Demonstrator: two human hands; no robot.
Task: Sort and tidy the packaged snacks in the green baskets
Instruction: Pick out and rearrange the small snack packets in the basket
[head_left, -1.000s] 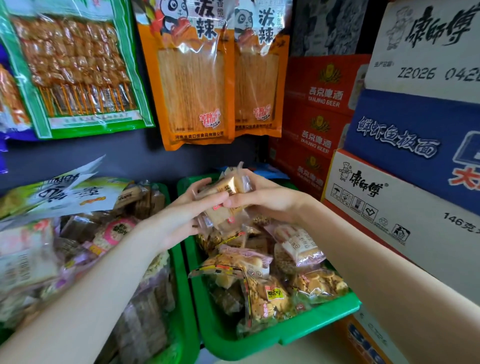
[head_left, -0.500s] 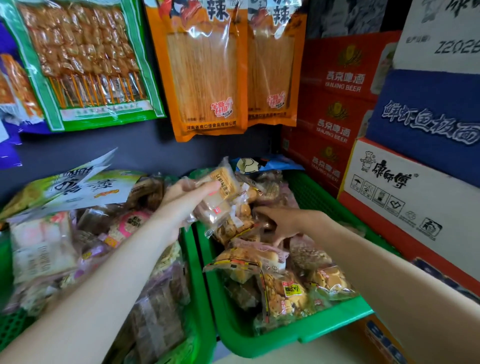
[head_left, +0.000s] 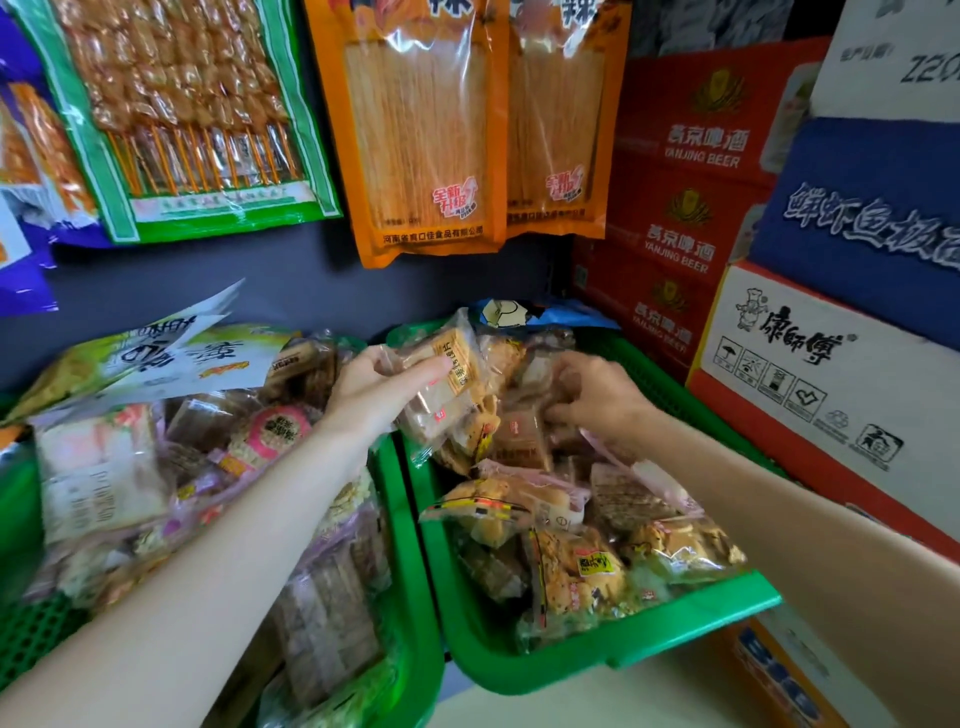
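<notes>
While my left hand (head_left: 382, 387) holds a clear pack (head_left: 447, 384) of pale wafers above the seam between the two baskets, my right hand (head_left: 597, 402) has let go of that pack and dropped into the right basket (head_left: 644, 649). A second ago both hands met on the pack at about 12 o'clock of this basket; now the right fingers curl into the heap at about 1 o'clock, pinching the film of a brown packet (head_left: 524, 436). The left grip is thumb over the top and fingers beneath, so the pack is carried, not resting. The left basket (head_left: 410, 519), at 9 o'clock of the right one, is piled with mixed packs. I judge the split to mean that one item is picked and a matching one is being sought. Loose film may slip, so the next pull calls for a firmer pinch.
</notes>
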